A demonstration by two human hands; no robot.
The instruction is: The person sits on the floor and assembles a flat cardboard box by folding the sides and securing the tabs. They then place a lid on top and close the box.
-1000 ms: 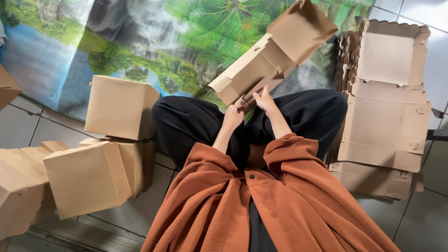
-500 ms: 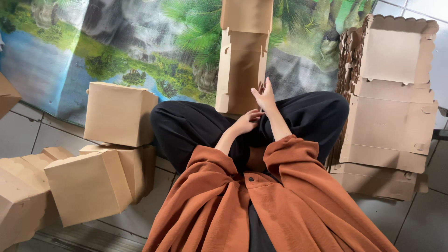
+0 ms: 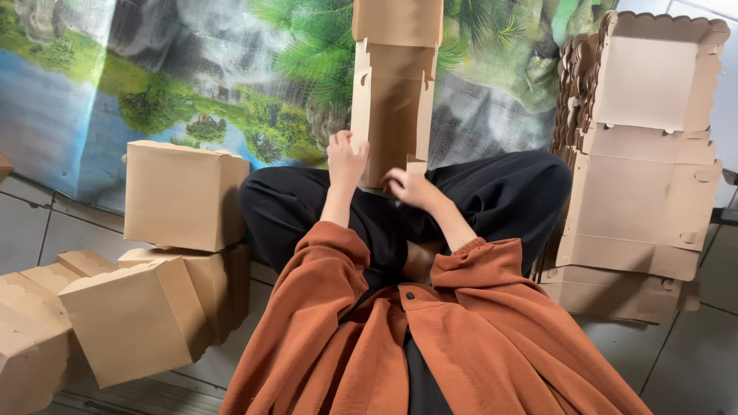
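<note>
In the head view, an unfolded brown cardboard box blank (image 3: 393, 100) stands upright in the upper middle of the frame, its lower end resting on the lap of a seated person in black trousers (image 3: 492, 200) and a rust-orange shirt (image 3: 369, 338). The left hand (image 3: 346, 160) sits at the centre of the frame with its grip closed around the blank's left edge, fingers curled over the cardboard. The right hand (image 3: 410, 187), just to the right and a little lower, touches the blank's bottom edge; its fingers are bent against the cardboard, but how tightly that grip closes cannot be told from here. At the left of the frame a folded cardboard box (image 3: 184, 196) rests on top of other folded boxes (image 3: 138, 315) that fill the lower left corner, lying on the tiled floor (image 3: 684, 346). At the right of the frame a tall stack of flat box blanks (image 3: 646, 177) with scalloped edges leans upright, just beside the person's knee. Behind everything, across the top of the frame, hangs a printed landscape backdrop (image 3: 177, 84) with trees, water and green banks.
</note>
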